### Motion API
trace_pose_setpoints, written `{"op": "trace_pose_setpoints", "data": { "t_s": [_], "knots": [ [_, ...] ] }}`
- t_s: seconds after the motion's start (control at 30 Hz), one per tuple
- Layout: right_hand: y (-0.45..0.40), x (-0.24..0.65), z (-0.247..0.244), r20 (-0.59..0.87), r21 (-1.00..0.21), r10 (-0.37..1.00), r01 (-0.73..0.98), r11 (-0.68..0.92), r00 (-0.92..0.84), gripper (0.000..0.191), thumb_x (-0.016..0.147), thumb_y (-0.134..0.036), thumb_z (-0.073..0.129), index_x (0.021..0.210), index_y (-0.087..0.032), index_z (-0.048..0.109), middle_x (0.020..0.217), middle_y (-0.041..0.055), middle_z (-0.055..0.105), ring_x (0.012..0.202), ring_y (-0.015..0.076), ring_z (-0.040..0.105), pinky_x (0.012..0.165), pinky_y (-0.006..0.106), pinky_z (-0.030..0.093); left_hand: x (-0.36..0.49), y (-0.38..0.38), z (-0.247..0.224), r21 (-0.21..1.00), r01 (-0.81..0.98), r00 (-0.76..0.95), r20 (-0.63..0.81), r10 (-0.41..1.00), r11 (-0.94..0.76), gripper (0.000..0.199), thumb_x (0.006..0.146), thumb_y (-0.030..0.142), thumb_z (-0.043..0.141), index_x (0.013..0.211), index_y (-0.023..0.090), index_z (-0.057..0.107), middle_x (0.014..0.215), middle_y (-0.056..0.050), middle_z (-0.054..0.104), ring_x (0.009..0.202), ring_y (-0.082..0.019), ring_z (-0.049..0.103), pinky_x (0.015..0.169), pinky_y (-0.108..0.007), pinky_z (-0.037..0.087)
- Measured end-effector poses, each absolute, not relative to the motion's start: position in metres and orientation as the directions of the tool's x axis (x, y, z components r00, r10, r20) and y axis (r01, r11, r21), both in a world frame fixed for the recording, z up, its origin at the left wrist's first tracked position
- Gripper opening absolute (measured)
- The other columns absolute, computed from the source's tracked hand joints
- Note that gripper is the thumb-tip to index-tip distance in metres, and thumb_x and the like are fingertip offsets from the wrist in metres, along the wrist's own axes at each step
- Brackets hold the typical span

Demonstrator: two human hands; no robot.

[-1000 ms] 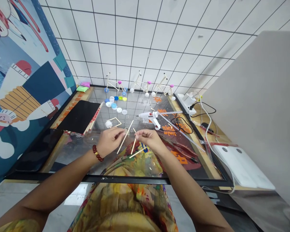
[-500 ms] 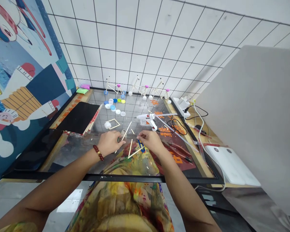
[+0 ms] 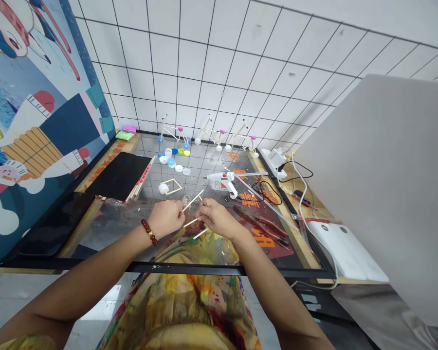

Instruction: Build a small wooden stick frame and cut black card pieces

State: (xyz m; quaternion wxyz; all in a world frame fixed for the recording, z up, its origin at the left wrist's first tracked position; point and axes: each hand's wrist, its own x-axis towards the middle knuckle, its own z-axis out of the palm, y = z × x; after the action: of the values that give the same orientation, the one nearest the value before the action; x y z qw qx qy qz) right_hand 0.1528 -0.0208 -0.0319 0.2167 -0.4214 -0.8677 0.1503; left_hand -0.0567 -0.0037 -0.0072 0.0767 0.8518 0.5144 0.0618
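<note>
My left hand (image 3: 168, 217), with a red bead bracelet on its wrist, is closed on a thin pale wooden stick (image 3: 194, 199) that slants up to the right. Across from it, my right hand (image 3: 213, 216) has its fingers pinched on another pale stick (image 3: 190, 223), whose end points toward my left hand. A further stick (image 3: 200, 234) lies on the glass tabletop below my right fingers. The blue object seen earlier is hidden by my right hand. Behind the hands lies a small frame of sticks (image 3: 174, 186) with a white cap (image 3: 163, 188) at its corner.
A white glue gun (image 3: 222, 181) lies behind my right hand, pliers (image 3: 263, 224) to its right. Bottle caps (image 3: 171, 162) and several stick models (image 3: 204, 132) stand toward the wall. On the left are a black sheet (image 3: 120, 176) and a dark phone-like slab (image 3: 58, 226).
My right hand has moved left and closed on a stick, covering the blue object. My left hand has shifted slightly, and its stick now slants lower.
</note>
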Motion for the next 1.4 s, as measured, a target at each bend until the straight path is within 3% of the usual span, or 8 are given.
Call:
{"op": "trace_pose_setpoints", "data": {
  "t_s": [0.2, 0.37, 0.53, 0.67, 0.87, 1.0, 1.13, 1.4],
  "knots": [
    [-0.022, 0.154, -0.029, 0.213, -0.504, 0.830, 0.670, 0.546, -0.516, 0.020, 0.081, -0.003, 0.051, 0.084, -0.020, 0.061, 0.084, 0.0034, 0.060, 0.084, 0.0181, 0.055, 0.078, 0.028, 0.042, -0.057, -0.005, -0.007, 0.268, 0.851, 0.453, 0.057, 0.889, -0.451, 0.014, 0.083, 0.021, 0.048, 0.083, 0.017, 0.062, 0.077, -0.009, 0.068, 0.075, -0.025, 0.066, 0.061, -0.030, 0.039],
    [-0.018, 0.157, -0.030, 0.267, -0.718, 0.913, 0.569, 0.402, -0.308, 0.010, 0.083, -0.012, 0.051, 0.081, -0.020, 0.055, 0.077, 0.0010, 0.058, 0.073, 0.0154, 0.054, 0.070, 0.027, 0.041, -0.058, 0.001, -0.015, 0.637, 0.626, 0.433, 0.196, 0.880, -0.450, 0.034, 0.086, 0.022, 0.051, 0.119, 0.017, 0.056, 0.072, -0.001, 0.065, 0.064, -0.015, 0.059, 0.066, -0.026, 0.042],
    [-0.016, 0.152, -0.028, 0.010, -0.997, 0.989, 0.071, 0.020, -0.147, 0.023, 0.083, -0.042, 0.060, 0.080, -0.022, 0.050, 0.058, -0.0052, 0.057, 0.053, 0.0112, 0.052, 0.056, 0.024, 0.042, -0.053, 0.001, -0.019, 0.964, 0.230, 0.417, 0.028, 0.908, -0.136, 0.039, 0.083, 0.033, 0.059, 0.117, 0.014, 0.059, 0.074, 0.000, 0.061, 0.061, -0.012, 0.059, 0.060, -0.025, 0.047],
    [-0.018, 0.145, -0.025, -0.094, -0.978, 0.975, -0.165, -0.129, -0.203, 0.035, 0.072, -0.048, 0.074, 0.080, -0.020, 0.054, 0.060, -0.0041, 0.063, 0.050, 0.0103, 0.057, 0.050, 0.021, 0.044, -0.049, -0.001, -0.017, 0.997, 0.064, 0.503, -0.078, 0.861, 0.054, 0.037, 0.078, 0.037, 0.066, 0.106, 0.014, 0.060, 0.073, 0.001, 0.059, 0.060, -0.012, 0.061, 0.053, -0.023, 0.048],
    [-0.016, 0.148, -0.021, -0.108, -0.931, 0.989, -0.338, -0.135, -0.097, 0.025, 0.069, -0.036, 0.073, 0.077, -0.019, 0.056, 0.068, -0.0022, 0.066, 0.052, 0.0090, 0.060, 0.048, 0.019, 0.046, -0.047, -0.006, -0.012, 0.993, -0.007, 0.591, -0.090, 0.802, 0.117, 0.033, 0.078, 0.039, 0.068, 0.096, 0.013, 0.059, 0.078, -0.002, 0.060, 0.063, -0.012, 0.062, 0.060, -0.026, 0.052],
    [-0.018, 0.148, -0.019, -0.135, -0.955, 0.968, -0.232, -0.184, -0.210, 0.016, 0.068, -0.029, 0.070, 0.074, -0.018, 0.059, 0.071, -0.0015, 0.067, 0.050, 0.0077, 0.057, 0.043, 0.017, 0.041, -0.048, -0.008, -0.009, 0.987, -0.027, 0.587, -0.114, 0.802, 0.161, 0.032, 0.077, 0.037, 0.070, 0.096, 0.013, 0.059, 0.076, 0.001, 0.057, 0.053, -0.004, 0.047, 0.048, -0.017, 0.036],
    [-0.021, 0.146, -0.017, -0.144, -0.984, 0.949, -0.058, -0.166, -0.281, 0.022, 0.074, -0.039, 0.070, 0.080, -0.019, 0.061, 0.069, -0.0030, 0.065, 0.048, 0.0075, 0.054, 0.043, 0.018, 0.041, -0.049, -0.007, -0.007, 0.967, -0.048, 0.553, -0.182, 0.813, 0.249, 0.036, 0.080, 0.043, 0.067, 0.100, 0.014, 0.062, 0.067, 0.004, 0.048, 0.046, -0.001, 0.029, 0.042, -0.016, 0.018],
    [-0.021, 0.180, -0.011, 0.064, -0.923, 0.997, 0.378, 0.078, -0.048, 0.024, 0.080, -0.042, 0.065, 0.080, -0.018, 0.062, 0.067, -0.0030, 0.059, 0.058, 0.0101, 0.051, 0.055, 0.022, 0.039, -0.052, 0.001, -0.005, 0.887, -0.307, 0.479, -0.169, 0.861, 0.344, 0.030, 0.073, 0.036, 0.076, 0.087, 0.013, 0.064, 0.077, -0.002, 0.057, 0.049, -0.003, 0.039, 0.040, -0.016, 0.022]
  ]
}}
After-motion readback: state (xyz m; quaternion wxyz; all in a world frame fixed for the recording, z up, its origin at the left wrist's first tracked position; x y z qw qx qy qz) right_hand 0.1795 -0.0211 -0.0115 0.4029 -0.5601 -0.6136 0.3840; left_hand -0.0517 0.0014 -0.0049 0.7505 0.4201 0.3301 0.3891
